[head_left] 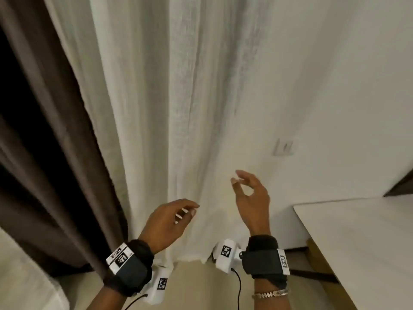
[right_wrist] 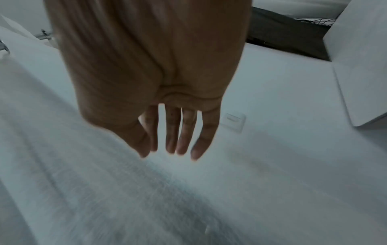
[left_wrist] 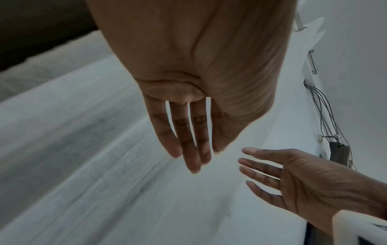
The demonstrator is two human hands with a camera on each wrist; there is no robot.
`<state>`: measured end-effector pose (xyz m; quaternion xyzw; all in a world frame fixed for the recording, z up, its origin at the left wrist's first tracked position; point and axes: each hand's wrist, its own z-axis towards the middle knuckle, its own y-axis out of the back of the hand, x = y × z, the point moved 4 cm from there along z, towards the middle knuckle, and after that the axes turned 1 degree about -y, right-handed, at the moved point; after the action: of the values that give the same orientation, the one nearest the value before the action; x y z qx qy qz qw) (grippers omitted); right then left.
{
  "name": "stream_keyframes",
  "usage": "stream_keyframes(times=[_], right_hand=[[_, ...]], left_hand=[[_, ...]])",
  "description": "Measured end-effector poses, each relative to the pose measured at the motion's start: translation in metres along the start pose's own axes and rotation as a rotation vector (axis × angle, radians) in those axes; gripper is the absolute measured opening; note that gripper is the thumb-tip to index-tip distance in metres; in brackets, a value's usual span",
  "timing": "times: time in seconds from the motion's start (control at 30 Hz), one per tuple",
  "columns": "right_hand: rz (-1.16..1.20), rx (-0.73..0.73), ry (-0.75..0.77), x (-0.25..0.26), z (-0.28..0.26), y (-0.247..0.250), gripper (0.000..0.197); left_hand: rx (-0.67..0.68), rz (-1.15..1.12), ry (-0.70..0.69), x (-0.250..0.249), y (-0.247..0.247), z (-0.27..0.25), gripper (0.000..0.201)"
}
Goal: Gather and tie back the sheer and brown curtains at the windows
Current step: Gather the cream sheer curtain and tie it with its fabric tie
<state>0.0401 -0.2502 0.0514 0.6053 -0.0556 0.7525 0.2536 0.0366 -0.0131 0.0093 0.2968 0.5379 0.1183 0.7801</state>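
Observation:
A white sheer curtain (head_left: pixel 169 104) hangs in long folds straight ahead, reaching the floor. A brown curtain (head_left: pixel 55 153) hangs to its left. My left hand (head_left: pixel 176 217) is open just in front of the sheer's lower part, fingers stretched toward it, holding nothing. My right hand (head_left: pixel 245 186) is open a little higher and to the right, near the sheer's right edge, fingers loosely spread. In the left wrist view my left hand (left_wrist: pixel 192 149) points at the sheer (left_wrist: pixel 83 149), with the right hand (left_wrist: pixel 272 174) beside it. The right hand (right_wrist: pixel 173 140) hovers over the fabric (right_wrist: pixel 104 190).
A white wall (head_left: pixel 335 86) with a switch plate (head_left: pixel 283 147) lies right of the sheer. A white table (head_left: pixel 357 238) juts in at lower right. A pale cushioned edge (head_left: pixel 22 276) sits at lower left. Beige floor (head_left: pixel 196 285) lies below.

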Motion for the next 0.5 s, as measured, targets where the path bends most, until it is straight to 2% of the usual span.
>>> stream_keyframes(times=[0.07, 0.13, 0.2, 0.27, 0.37, 0.5], right_hand=[[0.095, -0.216, 0.008, 0.001, 0.042, 0.015, 0.056], [0.145, -0.355, 0.000, -0.004, 0.077, 0.024, 0.097], [0.163, -0.315, -0.040, -0.010, 0.110, 0.021, 0.126], [0.205, -0.199, -0.063, -0.012, 0.131, 0.012, 0.126], [0.187, -0.091, 0.023, -0.011, 0.143, -0.011, 0.115], [0.169, 0.088, 0.130, -0.006, 0.145, -0.052, 0.122]], left_hand=[[-0.146, 0.038, -0.021, -0.009, 0.006, 0.040, 0.020], [-0.306, 0.087, -0.089, -0.022, 0.013, 0.073, 0.022], [-0.450, 0.210, -0.166, -0.035, 0.016, 0.102, 0.020], [-0.592, 0.383, -0.235, -0.044, 0.016, 0.121, 0.021], [-0.777, 0.471, -0.260, -0.050, 0.019, 0.137, 0.019], [-0.847, 0.475, -0.163, -0.037, 0.028, 0.158, 0.040]])
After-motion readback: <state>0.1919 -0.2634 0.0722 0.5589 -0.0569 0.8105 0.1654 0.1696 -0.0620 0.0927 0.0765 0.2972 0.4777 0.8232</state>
